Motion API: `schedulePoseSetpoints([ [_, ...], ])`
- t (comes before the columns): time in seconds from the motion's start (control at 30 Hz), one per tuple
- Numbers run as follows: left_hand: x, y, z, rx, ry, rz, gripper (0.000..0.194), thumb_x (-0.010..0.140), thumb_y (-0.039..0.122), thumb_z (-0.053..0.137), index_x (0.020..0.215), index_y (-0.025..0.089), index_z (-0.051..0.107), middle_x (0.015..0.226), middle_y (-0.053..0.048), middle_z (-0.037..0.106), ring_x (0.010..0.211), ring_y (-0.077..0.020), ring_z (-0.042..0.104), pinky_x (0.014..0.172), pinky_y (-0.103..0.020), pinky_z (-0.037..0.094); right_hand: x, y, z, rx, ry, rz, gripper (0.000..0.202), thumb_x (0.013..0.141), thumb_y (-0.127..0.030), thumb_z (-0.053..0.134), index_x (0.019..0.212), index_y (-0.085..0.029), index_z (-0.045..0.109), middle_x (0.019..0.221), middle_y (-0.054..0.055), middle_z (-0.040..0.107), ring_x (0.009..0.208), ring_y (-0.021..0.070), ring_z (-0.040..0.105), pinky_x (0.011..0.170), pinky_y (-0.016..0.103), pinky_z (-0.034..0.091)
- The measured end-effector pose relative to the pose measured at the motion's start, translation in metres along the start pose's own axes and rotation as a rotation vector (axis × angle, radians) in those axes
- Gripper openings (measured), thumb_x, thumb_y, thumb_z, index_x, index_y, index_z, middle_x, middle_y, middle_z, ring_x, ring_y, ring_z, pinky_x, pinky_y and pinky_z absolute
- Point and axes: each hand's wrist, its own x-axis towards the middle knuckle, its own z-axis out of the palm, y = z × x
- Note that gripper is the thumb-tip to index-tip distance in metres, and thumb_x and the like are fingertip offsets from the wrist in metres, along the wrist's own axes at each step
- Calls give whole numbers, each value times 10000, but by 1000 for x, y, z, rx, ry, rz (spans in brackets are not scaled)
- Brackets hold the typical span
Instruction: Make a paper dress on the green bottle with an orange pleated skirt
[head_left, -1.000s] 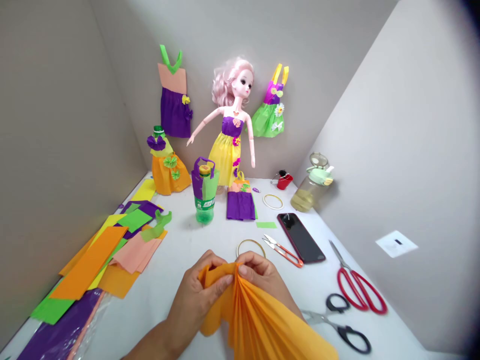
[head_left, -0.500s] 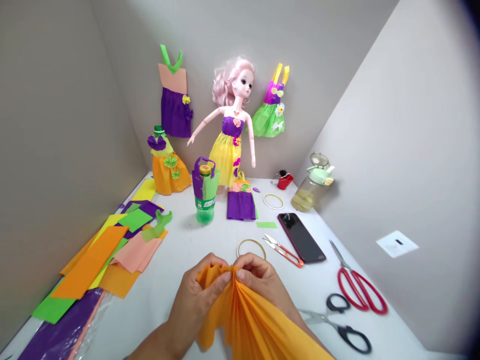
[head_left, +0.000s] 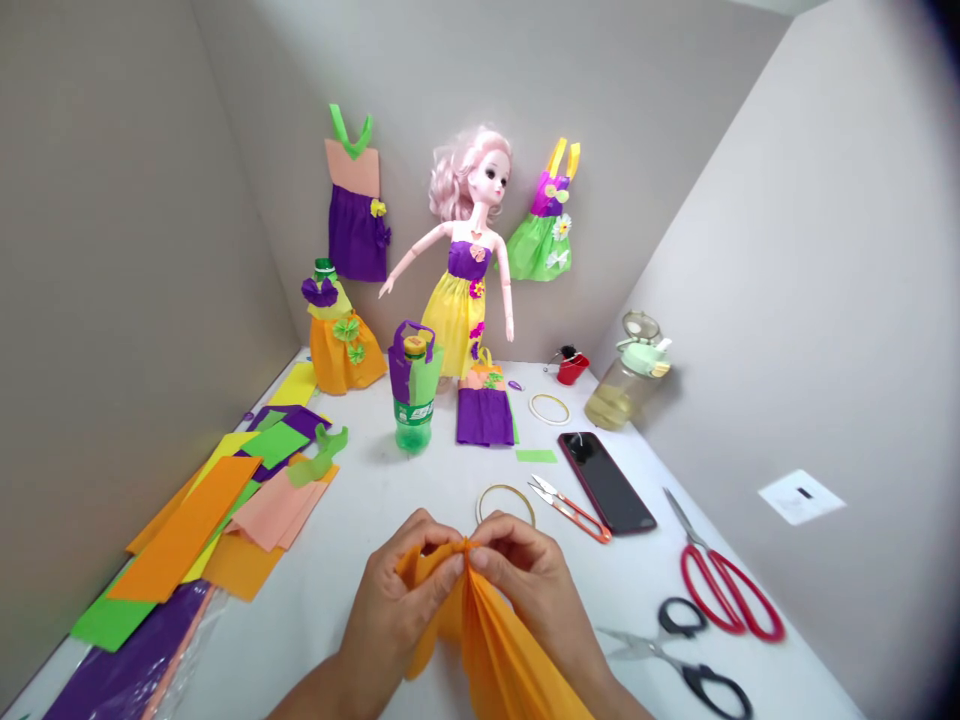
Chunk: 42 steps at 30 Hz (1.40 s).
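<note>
Your left hand point(head_left: 394, 605) and right hand point(head_left: 536, 580) each pinch the orange fabric point(head_left: 502, 645) between thumb and curled fingers, above the white tabletop point(head_left: 300, 620). Its top edge bunches into tight pleats at your thumbs, folds fanning downward.

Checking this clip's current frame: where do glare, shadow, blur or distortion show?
All in the head view: a glint on the phone, glare streaks on the plastic-wrapped purple sheet; soft shadow beside the jug; black-handled scissors slightly blurred; upper-right corner dark; right wall leans, wide-lens fashion; the orange sheet's folds are readable.
</note>
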Motion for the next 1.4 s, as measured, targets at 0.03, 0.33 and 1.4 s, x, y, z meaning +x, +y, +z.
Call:
schedulePoseSetpoints([
  [0.03, 0, 1, 0, -3, 0, 0, 174, 846, 380, 643, 830, 211, 681, 788, 0, 539, 740, -158, 552, 692, -241, 433, 0, -1, 0, -15, 4, -6, 218, 691, -360, 830, 718, -176, 716, 670, -14, 614, 661, 111, 537, 646, 223, 440],
  [0.33, 0, 1, -2, -4, -42, -15, 179, 867, 386, 624, 869, 220, 693, 811, 2, 543, 761, -156, 560, 712, -244, 426, -2, 0, 2, 25, 27, 15, 213, 684, -340, 838, 738, -180, 708, 681, -17, 606, 666, 107, 538, 640, 212, 439],
  [1.4, -2, 3, 0, -39, 17, -75, 169, 834, 393, 658, 821, 225, 647, 813, 12, 556, 753, -150, 551, 698, -234, 432, -3, -4, 2, -33, -15, 3, 169, 702, -319, 811, 709, -181, 714, 671, -9, 620, 655, 124, 536, 645, 237, 452],
])
